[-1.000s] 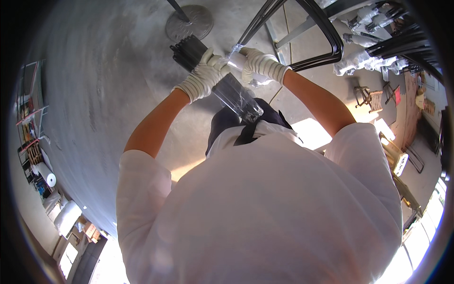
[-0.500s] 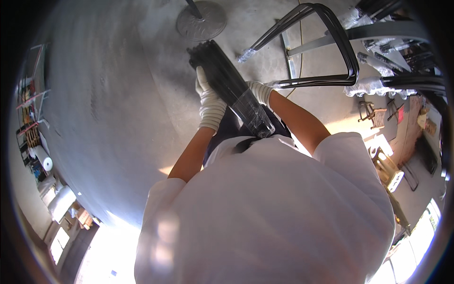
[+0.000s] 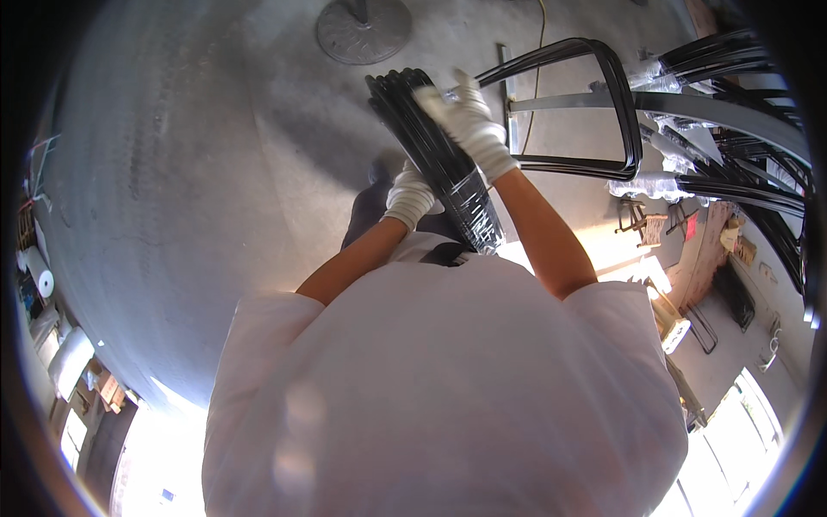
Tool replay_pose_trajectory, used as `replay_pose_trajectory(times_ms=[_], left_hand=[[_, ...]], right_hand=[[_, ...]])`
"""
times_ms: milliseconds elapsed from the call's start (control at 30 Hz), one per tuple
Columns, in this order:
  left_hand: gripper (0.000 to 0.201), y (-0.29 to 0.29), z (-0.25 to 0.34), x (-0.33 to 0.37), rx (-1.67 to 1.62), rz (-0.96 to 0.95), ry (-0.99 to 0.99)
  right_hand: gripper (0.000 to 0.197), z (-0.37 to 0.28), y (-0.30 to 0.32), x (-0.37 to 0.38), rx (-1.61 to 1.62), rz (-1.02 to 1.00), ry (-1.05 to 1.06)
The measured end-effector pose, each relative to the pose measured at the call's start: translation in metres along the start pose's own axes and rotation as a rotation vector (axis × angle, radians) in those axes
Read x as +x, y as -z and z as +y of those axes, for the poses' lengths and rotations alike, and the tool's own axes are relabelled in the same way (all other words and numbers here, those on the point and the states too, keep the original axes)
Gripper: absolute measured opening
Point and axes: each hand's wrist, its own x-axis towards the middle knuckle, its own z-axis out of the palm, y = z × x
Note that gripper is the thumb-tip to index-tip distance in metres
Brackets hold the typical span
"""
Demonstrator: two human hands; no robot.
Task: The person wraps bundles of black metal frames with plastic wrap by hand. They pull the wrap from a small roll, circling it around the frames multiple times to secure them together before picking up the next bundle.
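A bundle of black metal tubes (image 3: 424,138) slants in front of my body, its near end wrapped in clear plastic film (image 3: 474,209). My left hand (image 3: 412,195), in a white ribbed glove, holds the bundle from its left side and beneath; the tubes cover its fingers. At the bundle's right, my right hand (image 3: 469,125) wears the same kind of glove. Its fingers are stretched and spread beside the upper tubes, slightly blurred. Whether the fingertips touch the tubes I cannot tell.
A round dark base with a post (image 3: 363,33) stands on the floor ahead. To the right, bent black tube frames (image 3: 616,103) hang over a grey metal rack bar (image 3: 706,105), near more film-wrapped tubes (image 3: 732,185). A cable (image 3: 541,60) runs along the floor behind.
My right hand has come up from behind the wrapped part to beside the upper tubes, fingers spreading. My left hand has slid down the bundle toward me. The view has shifted slightly.
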Motion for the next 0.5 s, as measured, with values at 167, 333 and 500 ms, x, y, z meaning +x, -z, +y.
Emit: replay_pose_trajectory(times_ms=[167, 333, 500], left_hand=[[0.051, 0.044, 0.070, -0.023, 0.296, -0.014, -0.157], [0.049, 0.093, 0.071, -0.065, -0.520, -0.122, 0.353], [0.047, 0.117, 0.070, -0.104, -1.641, -0.335, 0.230]], right_hand=[[0.073, -0.037, -0.013, 0.008, -0.418, 0.210, -0.069], [0.068, -0.042, -0.012, 0.003, -0.410, 0.194, -0.048], [0.075, -0.027, -0.012, 0.000, -0.263, 0.217, 0.036]])
